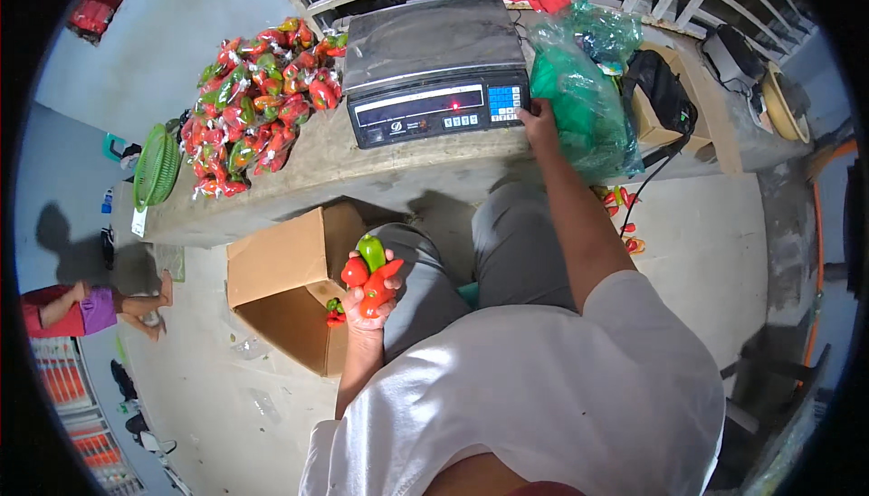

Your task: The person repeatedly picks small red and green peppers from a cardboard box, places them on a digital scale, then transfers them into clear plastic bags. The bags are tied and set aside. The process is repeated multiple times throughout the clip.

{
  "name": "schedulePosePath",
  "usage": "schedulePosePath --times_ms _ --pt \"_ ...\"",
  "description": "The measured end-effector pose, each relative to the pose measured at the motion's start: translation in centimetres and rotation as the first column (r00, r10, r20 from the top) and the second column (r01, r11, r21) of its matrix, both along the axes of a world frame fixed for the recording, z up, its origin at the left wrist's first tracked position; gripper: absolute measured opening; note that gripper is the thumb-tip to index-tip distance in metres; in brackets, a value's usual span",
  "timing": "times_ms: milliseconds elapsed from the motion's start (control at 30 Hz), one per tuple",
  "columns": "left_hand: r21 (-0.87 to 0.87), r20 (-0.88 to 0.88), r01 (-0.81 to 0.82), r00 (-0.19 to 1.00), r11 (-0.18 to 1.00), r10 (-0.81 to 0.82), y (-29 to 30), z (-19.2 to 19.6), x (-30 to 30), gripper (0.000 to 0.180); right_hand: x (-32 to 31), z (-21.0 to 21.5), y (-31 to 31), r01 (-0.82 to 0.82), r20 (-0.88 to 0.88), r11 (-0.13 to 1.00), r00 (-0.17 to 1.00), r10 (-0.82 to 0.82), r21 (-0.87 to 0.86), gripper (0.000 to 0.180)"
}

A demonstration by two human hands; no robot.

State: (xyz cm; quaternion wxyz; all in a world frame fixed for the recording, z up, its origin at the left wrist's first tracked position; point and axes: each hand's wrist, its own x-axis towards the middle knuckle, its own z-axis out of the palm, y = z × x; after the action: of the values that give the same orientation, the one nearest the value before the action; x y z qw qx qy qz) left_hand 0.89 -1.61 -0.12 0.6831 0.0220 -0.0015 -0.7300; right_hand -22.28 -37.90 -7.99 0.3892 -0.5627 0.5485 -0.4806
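My left hand [373, 304], fingers curled, holds a small bunch of peppers [377, 288] above my left thigh: a green one on top and red ones below it. A grey digital weighing scale [433, 62] stands on the concrete ledge in front of me, its display showing a lit red mark. My right hand [539, 120] grips the scale's near right corner, with the thumb at the blue keypad [505, 102] and the other fingers along the side, partly hidden. Left of the scale lies a heap of bagged red and green peppers [262, 107].
Below the ledge an open cardboard box [281, 270] has some peppers inside. A green plastic basket [157, 166] stands at the ledge's left end. Green plastic bags [579, 98] and a black bag [661, 93] lie to the right. Loose peppers [631, 224] lie on the floor. Another person [86, 309] is at far left.
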Motion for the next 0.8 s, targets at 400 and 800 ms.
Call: schedulePosePath --times_ms 400,800 --pt "0.164 0.212 -0.039 0.977 0.986 0.004 -1.9 1.2 0.0 0.057 -2.7 -3.6 -3.7 -0.033 -0.467 0.928 0.871 -0.156 -0.37 0.027" --pt "0.028 0.955 -0.055 0.295 0.998 -0.01 -26.4 10.2 3.0 0.06 -4.1 0.3 -0.1 -0.114 -0.646 0.909 0.739 -0.192 -0.401 0.027"
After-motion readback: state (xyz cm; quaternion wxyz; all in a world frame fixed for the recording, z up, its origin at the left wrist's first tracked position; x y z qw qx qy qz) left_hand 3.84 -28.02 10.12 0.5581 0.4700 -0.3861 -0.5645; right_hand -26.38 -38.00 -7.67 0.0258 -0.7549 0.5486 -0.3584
